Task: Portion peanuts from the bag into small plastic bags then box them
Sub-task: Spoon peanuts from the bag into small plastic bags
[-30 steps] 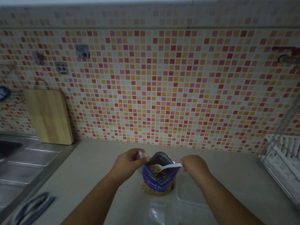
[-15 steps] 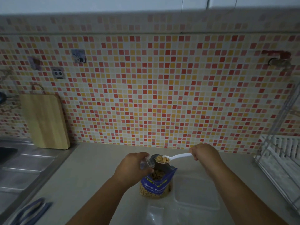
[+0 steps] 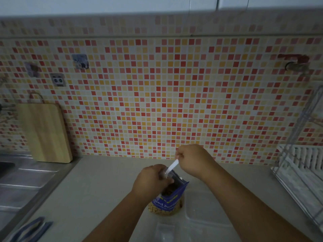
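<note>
A blue peanut bag point(image 3: 168, 201) stands open on the counter, with peanuts showing through its clear lower part. My left hand point(image 3: 152, 180) grips a small clear plastic bag point(image 3: 163, 173) just above the peanut bag's mouth. My right hand point(image 3: 194, 160) pinches the handle of a white plastic spoon point(image 3: 172, 167). The spoon is tilted down, its bowl inside the small bag. A clear plastic box point(image 3: 208, 206) lies to the right of the peanut bag. More clear plastic point(image 3: 164, 232) lies in front of it.
A wooden cutting board point(image 3: 44, 132) leans on the tiled wall at the left. A steel sink drainer point(image 3: 22, 177) sits below it, and scissors with blue handles point(image 3: 31, 230) lie at the lower left. A dish rack point(image 3: 304, 173) stands at the right.
The spoon rose out of the peanut bag loaded with peanuts, then swung left and tipped down into the small bag held by my left hand.
</note>
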`<action>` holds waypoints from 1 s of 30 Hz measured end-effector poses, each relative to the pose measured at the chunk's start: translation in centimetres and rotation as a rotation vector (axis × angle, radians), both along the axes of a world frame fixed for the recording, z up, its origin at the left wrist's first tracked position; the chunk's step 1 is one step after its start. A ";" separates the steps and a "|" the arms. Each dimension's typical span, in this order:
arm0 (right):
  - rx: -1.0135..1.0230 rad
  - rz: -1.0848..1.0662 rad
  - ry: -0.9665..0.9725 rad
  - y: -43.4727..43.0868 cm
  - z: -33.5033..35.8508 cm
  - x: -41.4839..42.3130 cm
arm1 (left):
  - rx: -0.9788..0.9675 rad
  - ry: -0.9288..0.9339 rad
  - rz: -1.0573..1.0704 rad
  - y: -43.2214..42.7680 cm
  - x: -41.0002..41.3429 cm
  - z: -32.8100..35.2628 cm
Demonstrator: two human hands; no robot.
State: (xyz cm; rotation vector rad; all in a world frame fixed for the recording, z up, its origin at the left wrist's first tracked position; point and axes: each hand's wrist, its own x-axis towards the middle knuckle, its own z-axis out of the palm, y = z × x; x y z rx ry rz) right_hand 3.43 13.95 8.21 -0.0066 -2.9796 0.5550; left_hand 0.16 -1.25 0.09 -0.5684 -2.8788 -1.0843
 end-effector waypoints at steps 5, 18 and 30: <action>0.401 0.281 0.496 -0.3 2.3 1.3 | 0.239 -0.093 0.132 -1.0 -0.1 -0.2; 0.234 -0.031 -0.102 -2.9 -8.3 -0.3 | 0.247 -0.201 0.165 -3.1 -0.6 -1.0; -0.018 -0.318 -0.421 -0.3 -9.7 -2.2 | 0.318 -0.236 0.137 -3.5 -0.1 -1.1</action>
